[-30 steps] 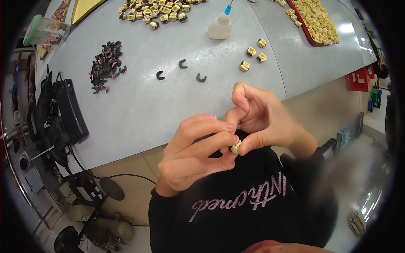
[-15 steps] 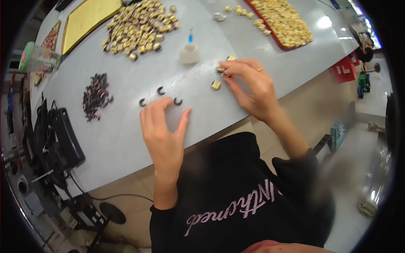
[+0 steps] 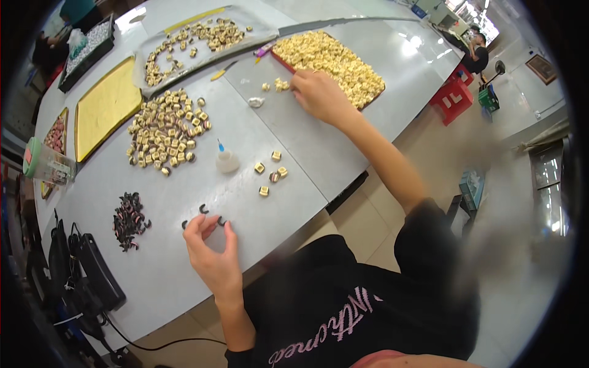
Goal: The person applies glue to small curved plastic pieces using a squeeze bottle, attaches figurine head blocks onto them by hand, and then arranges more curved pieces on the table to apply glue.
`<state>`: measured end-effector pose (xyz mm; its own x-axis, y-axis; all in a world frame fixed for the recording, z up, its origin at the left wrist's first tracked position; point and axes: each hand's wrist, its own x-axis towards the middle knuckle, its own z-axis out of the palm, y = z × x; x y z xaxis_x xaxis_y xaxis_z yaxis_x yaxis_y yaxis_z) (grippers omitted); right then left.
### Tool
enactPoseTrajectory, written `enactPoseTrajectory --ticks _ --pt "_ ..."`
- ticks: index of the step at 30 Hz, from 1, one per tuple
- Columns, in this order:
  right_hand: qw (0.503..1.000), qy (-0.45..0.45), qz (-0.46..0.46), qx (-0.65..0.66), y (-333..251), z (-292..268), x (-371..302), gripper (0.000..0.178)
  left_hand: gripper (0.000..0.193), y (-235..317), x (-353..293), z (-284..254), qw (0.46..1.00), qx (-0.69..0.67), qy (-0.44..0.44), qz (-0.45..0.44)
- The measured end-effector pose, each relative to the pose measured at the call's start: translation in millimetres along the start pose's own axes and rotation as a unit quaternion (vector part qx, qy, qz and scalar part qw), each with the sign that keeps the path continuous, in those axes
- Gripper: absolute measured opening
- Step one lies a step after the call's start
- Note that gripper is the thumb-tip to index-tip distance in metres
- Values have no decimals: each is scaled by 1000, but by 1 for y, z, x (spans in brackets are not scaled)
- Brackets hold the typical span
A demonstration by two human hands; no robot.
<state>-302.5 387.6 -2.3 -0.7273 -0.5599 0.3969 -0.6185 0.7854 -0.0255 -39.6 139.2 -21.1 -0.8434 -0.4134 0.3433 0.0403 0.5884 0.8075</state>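
Note:
My left hand (image 3: pixel 215 260) rests low over the table, fingers curved and thumb apart. Small black C-shaped pieces lie around its fingertips: one black C-shaped piece (image 3: pixel 222 221) sits between finger and thumb, another (image 3: pixel 204 209) just beyond. My right hand (image 3: pixel 322 97) reaches to the left edge of a red tray (image 3: pixel 286 65) heaped with small pale-yellow pieces (image 3: pixel 331 58). Its fingertips are partly hidden beside loose yellow pieces (image 3: pixel 281 84), so a hold cannot be made out. Several small yellow-and-dark cubes (image 3: pixel 264 191) lie between the hands.
A squat bottle with a blue needle tip (image 3: pixel 226 162) stands mid-table near a cube pile (image 3: pixel 165 132). Black-and-pink pieces (image 3: pixel 129 224) are heaped at left. Farther back are a yellow tray (image 3: pixel 107 107), a lined tray (image 3: pixel 248 38), a knife (image 3: pixel 222 72) and a crumpled silvery lump (image 3: pixel 256 102).
My right hand has left the small group of cubes and reached away to the red tray; those cubes lie loose. My left hand stays by the black pieces. The view has tilted toward the far table.

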Motion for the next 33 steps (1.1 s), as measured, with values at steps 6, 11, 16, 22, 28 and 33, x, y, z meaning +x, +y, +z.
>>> enactPoseTrajectory --ticks 6,11,16,22,28,33 --pt "999 -38 29 -13 0 1 15 14 43 0 -2 -2 999 -32 -15 0" --pt "964 35 122 232 -13 -18 2 17 46 4 -6 -4 994 -101 -21 -26" --pt "783 -23 194 591 -67 -51 -38 20 49 0 -11 -5 985 -171 -14 9" --pt "644 -157 187 725 -136 -71 -78 22 53 5 -15 0 970 -227 -3 83" --pt "566 -185 262 759 -150 -58 -85 32 56 10 -7 14 958 -244 10 149" --pt "564 -208 270 752 -156 -55 -83 35 56 6 -5 15 954 -248 4 168"
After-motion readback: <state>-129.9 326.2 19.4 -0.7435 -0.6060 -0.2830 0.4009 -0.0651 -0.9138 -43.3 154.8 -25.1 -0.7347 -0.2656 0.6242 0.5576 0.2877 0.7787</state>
